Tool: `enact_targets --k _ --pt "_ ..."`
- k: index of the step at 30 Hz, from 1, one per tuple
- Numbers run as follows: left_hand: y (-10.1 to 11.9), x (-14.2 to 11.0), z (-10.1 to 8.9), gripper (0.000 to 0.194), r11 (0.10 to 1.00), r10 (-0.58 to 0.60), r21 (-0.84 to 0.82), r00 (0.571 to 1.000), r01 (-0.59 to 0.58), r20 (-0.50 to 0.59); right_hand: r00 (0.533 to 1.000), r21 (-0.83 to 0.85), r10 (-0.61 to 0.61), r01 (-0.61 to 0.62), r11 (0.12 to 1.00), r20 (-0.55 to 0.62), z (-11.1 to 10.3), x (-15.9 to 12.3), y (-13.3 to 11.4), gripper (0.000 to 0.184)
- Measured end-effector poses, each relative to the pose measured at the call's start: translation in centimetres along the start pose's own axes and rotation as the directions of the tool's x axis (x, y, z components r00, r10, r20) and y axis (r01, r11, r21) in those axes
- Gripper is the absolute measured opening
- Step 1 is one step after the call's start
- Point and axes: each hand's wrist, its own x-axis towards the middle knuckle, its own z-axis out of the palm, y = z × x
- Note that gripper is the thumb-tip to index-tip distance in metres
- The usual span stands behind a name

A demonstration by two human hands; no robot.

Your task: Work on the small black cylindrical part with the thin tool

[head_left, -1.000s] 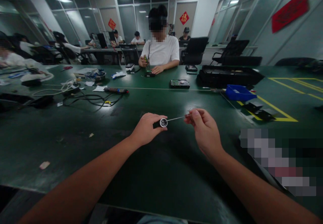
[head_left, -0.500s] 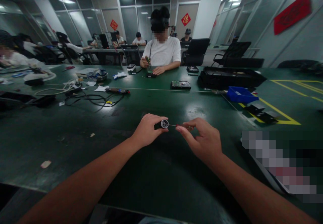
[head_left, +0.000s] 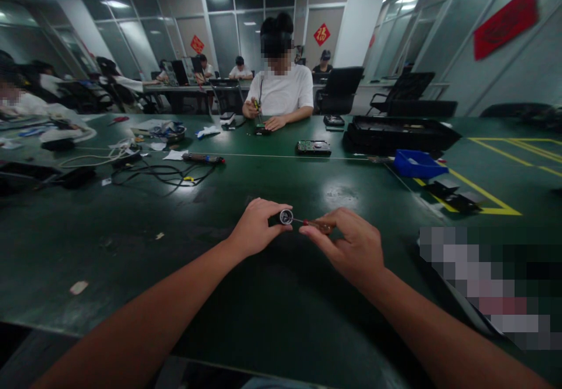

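Screwdriver point(head_left: 319, 226), pinched by the right hand point(head_left: 356, 240), lies right of the cylinder point(head_left: 285, 217), long axis toward it; left hand point(head_left: 254, 226) clasps the cylinder.

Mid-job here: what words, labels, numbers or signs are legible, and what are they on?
"福": red diamond sign near the white pillar.
Other red diamond, farther left: too blurred to read.
Red banner, upper right: unreadable.
Lower-right item: pixelated, unreadable.
Silver-rimmed piece in the left hand: no legible text.
Screwdriver in the right hand: none legible.
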Motion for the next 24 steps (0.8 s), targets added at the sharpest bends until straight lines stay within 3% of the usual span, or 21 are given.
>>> enact_targets --k 3,8,16,21,24 --pt "-0.06 0.03 0.07 0.035 1.0 -0.005 -0.007 1.0 0.005 -0.005 0.995 0.044 -0.066 0.063 0.997 0.072 -0.15 0.06 -0.07 0.016" --pt "-0.19 0.05 0.25 0.034 1.0 -0.003 -0.004 1.0 0.003 -0.003 0.979 0.086 -0.1 0.086 0.993 0.178 -0.48 0.17 -0.2 0.022" --pt "0.0 0.04 -0.02 0.037 1.0 -0.008 -0.005 1.0 0.008 -0.015 0.993 0.178 0.081 -0.095 0.979 0.085 -0.07 -0.24 -0.18 0.02" --pt "0.16 0.02 0.0 0.035 1.0 -0.01 -0.007 1.0 0.01 0.011 0.986 0.143 0.071 -0.093 0.985 0.148 -0.17 -0.05 -0.32 0.019" --pt "0.09 0.03 0.06 0.035 1.0 -0.014 -0.006 1.0 0.014 0.004 0.985 0.176 0.141 -0.158 0.972 0.102 0.2 -0.2 -0.19 0.02"
